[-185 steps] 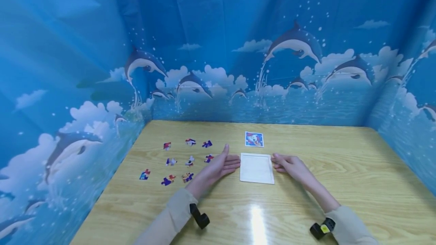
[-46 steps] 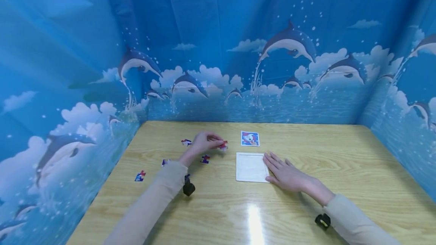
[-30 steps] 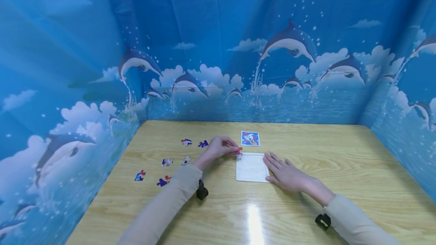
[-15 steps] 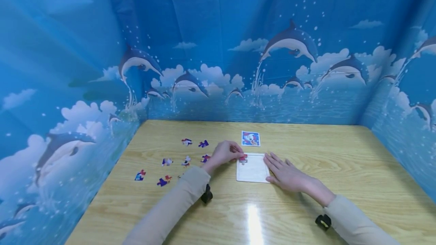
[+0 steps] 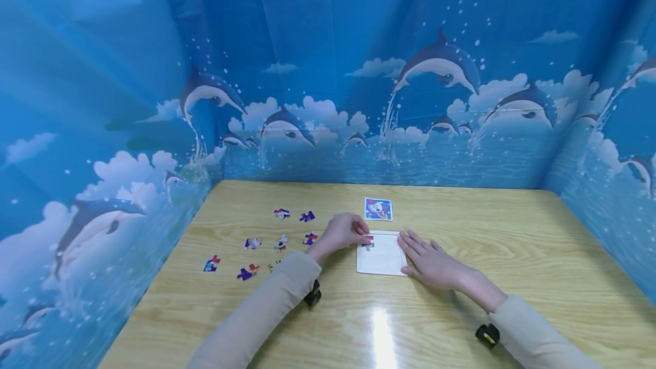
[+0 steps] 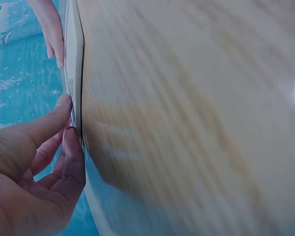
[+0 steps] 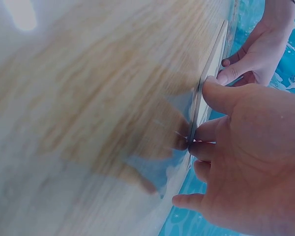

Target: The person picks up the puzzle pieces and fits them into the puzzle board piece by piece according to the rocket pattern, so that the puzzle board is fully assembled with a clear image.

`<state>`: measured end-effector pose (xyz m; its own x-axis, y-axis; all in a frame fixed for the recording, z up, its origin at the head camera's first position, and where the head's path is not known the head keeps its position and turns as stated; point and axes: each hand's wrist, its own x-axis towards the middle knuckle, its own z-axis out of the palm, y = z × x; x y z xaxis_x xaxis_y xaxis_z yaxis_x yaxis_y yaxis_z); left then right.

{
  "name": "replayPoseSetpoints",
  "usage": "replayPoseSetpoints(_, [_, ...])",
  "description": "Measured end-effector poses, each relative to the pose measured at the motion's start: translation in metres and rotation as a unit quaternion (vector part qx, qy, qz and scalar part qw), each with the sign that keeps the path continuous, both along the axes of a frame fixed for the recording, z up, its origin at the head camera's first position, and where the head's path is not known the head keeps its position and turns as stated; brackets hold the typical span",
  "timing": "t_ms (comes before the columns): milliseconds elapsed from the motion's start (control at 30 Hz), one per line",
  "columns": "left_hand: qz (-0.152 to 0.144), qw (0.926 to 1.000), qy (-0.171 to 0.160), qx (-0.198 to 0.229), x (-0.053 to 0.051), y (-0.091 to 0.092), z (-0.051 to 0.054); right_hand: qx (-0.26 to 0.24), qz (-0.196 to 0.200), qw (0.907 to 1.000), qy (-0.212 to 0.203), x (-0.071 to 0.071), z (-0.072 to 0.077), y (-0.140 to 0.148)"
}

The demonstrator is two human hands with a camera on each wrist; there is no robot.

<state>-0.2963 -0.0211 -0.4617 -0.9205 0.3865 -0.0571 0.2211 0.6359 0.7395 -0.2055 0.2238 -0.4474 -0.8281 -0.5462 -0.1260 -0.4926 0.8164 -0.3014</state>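
Observation:
In the head view a white square puzzle tray (image 5: 381,261) lies at the middle of the table. My left hand (image 5: 340,233) is at its far left corner, fingers bent, and holds a red and white puzzle piece (image 5: 368,245) down inside the tray. The left wrist view shows the left thumb (image 6: 64,102) on the tray's upper side and the bent fingers at its edge; the piece is hidden there. My right hand (image 5: 427,261) rests with extended fingers along the tray's right edge, touching it. In the right wrist view its thumb (image 7: 219,96) also touches the tray edge.
Several loose puzzle pieces (image 5: 281,242) lie spread over the table's left side, one partly covered by the left sleeve (image 5: 287,283). A small picture card (image 5: 378,209) lies just beyond the tray. A blue dolphin curtain (image 5: 328,73) stands along the back and sides.
My left hand picked up the red and white piece from the far left group, carried it right and lowered it into the tray's corner. My right hand flattened onto the tray's right edge.

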Motion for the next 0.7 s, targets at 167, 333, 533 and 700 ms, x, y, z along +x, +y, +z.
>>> replayPoseSetpoints(167, [0.000,0.9995,0.027,-0.014,-0.003,0.001,0.000,0.000,0.000,1.0000,-0.001,0.000,0.001,-0.001])
replayPoseSetpoints(333, [-0.002,0.9990,0.039,-0.021,-0.005,0.000,-0.001,0.008,-0.003,0.9999,-0.007,0.002,0.003,-0.003])
replayPoseSetpoints(533, [0.009,0.9995,0.027,-0.012,-0.005,-0.002,0.000,0.002,-0.002,1.0000,-0.006,0.003,0.005,-0.003])
replayPoseSetpoints(700, [0.022,0.9996,0.015,0.008,-0.010,-0.009,0.002,0.005,-0.004,1.0000,-0.007,0.003,0.005,-0.003])
